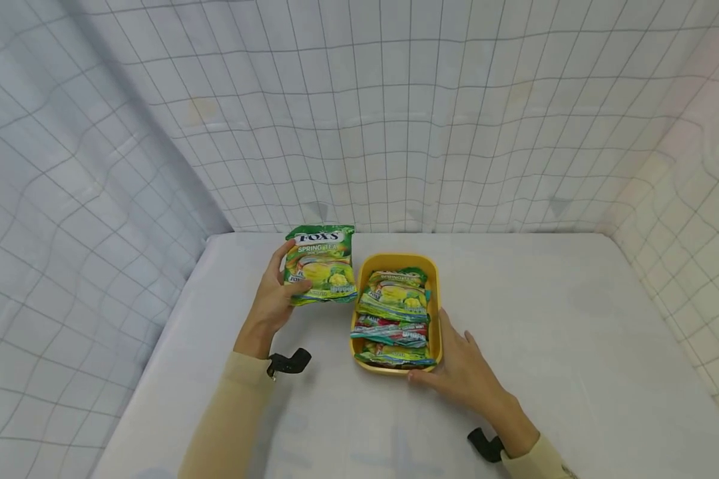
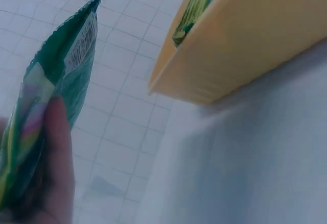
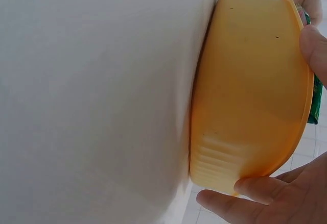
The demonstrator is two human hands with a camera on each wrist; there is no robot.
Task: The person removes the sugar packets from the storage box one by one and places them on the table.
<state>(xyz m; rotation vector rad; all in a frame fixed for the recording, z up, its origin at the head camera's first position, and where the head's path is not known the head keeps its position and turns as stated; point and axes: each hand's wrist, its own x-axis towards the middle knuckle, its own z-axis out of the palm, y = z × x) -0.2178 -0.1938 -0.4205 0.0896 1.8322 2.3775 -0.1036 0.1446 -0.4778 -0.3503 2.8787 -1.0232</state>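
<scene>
My left hand [image 1: 273, 293] holds a green and yellow bag of Fox's Spring Tea candy [image 1: 326, 266], thumb across its front and fingers at its left edge and behind. The bag is up beside the left rim of a yellow plastic tub [image 1: 436, 279]. Inside the tub, similar candy bags [image 1: 395, 299] stand in a row, green ones and a red and teal one [image 1: 389, 332]. Around the tub's near right corner lies my right hand [image 1: 467, 372]. Its thumb [image 3: 312, 45] touches the rim and its fairly straight fingers [image 3: 260, 188] rest along the outer wall.
A white table [image 1: 545, 319] lies under the tub. White cloth walls with a dark grid [image 1: 395, 133] enclose its back and both sides. Black wrist mounts [image 1: 290, 361] stick out from both wrists.
</scene>
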